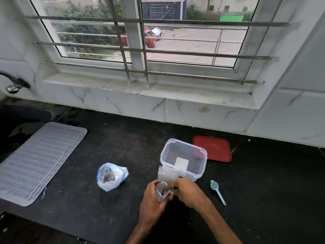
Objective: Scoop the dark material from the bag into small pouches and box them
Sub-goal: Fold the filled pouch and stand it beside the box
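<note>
A small grey pouch (162, 191) stands open between my hands on the black counter. My left hand (151, 199) grips its left side. My right hand (186, 192) pinches its right rim with the fingertips. A stack of flat pouches (166, 174) leans against the clear plastic box (184, 156), which holds one white pouch (181, 163). The plastic bag (111, 176) with the dark material sits open to the left. A light-blue scoop (217, 191) lies to the right of my hands.
The box's red lid (213, 148) lies behind the box on the right. A grey ribbed mat (38, 161) covers the counter at the left, beside a dark sink (21, 115) and a tap (14, 83). A marble wall and window sill run along the back.
</note>
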